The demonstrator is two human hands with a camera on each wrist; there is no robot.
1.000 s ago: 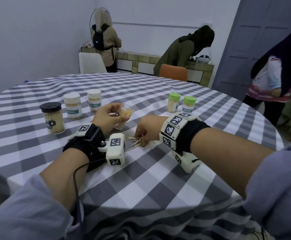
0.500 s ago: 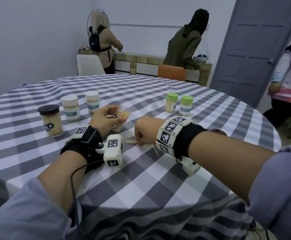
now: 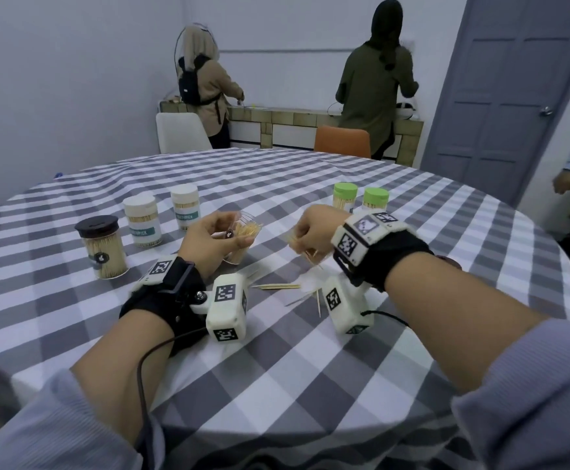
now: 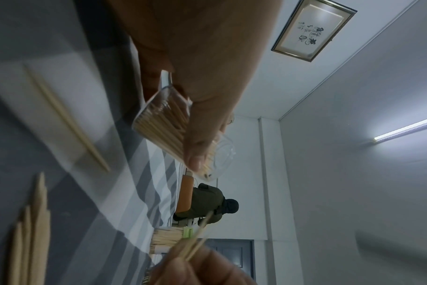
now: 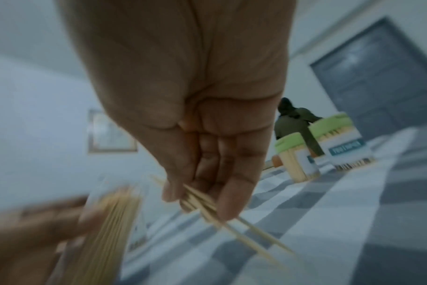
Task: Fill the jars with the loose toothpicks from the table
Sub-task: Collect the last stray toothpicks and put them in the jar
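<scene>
Few picks [image 3: 278,286] left loose on the table [image 3: 310,385], between the wrists; left hand [image 3: 209,240] grips the open jar [image 3: 242,232], tilted, part full; right hand [image 3: 314,232] pinches a small bundle [image 5: 232,221] beside it; picks look light, stiff, slippery, so pinch mid-length, tips aligned, or they'll fan out.

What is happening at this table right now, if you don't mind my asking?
A person is refilling toothpick jars. Their left hand holds an open clear jar, tilted and already mostly full of toothpicks. Their right hand pinches a small bunch of toothpicks beside it, not yet in the jar. A few loose toothpicks lie on the checked tablecloth. Five closed jars stand farther back: a black-lidded jar, two white-lidded and two green-lidded.
</scene>
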